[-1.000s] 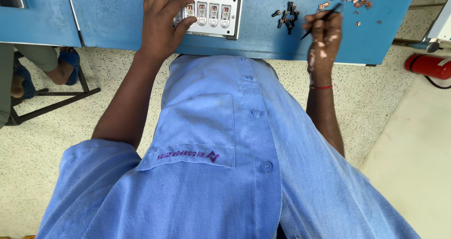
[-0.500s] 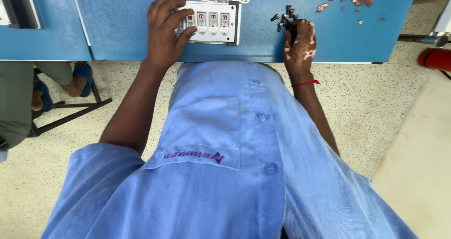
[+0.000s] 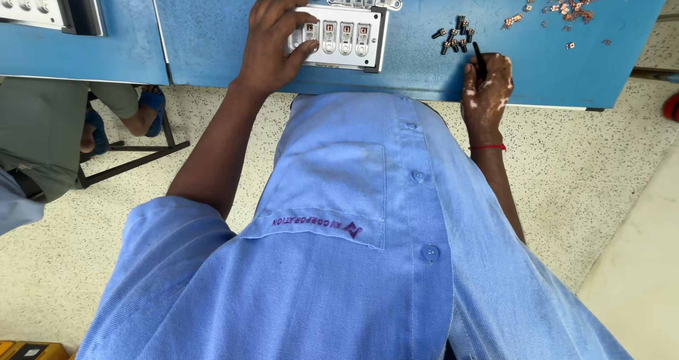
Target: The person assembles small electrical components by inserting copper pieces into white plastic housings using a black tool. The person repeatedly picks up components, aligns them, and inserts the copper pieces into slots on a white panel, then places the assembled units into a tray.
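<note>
Left hand (image 3: pixel 272 38) presses white switch plate (image 3: pixel 346 38); right hand (image 3: pixel 486 91) grips black tool (image 3: pixel 479 57).

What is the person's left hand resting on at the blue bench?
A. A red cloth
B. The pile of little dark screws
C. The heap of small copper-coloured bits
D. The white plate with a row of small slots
D: the left hand lies spread over one end of the white plate with its row of slots, while the right hand holds a thin dark tool by the dark screws.
</note>
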